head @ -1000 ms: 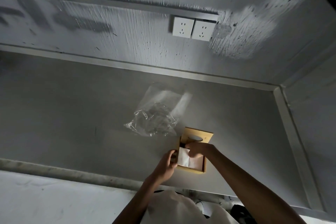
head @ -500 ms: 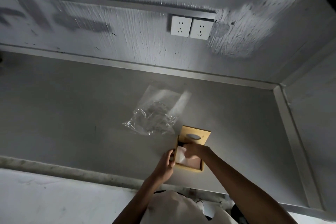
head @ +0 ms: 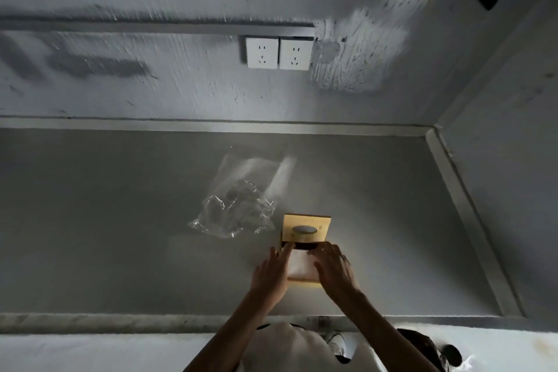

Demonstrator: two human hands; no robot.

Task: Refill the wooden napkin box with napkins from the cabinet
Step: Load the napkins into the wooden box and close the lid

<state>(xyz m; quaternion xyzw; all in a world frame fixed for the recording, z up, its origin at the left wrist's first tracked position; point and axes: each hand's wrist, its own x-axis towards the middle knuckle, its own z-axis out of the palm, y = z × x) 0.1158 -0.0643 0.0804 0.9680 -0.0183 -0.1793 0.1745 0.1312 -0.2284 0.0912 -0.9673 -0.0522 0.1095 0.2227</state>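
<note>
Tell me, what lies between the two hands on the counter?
In the head view, the open part of the wooden napkin box with white napkins inside lies between the left hand and right hand.

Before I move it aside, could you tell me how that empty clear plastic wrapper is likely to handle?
The plastic wrapper looks crumpled and thin, so probably floppy and very light. Its glossy creases suggest it may slide on the grey countertop rather than tip.

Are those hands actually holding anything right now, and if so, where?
Nothing is lifted. The left hand rests against the left side of the wooden napkin box, and the right hand lies over the napkins inside.
</note>
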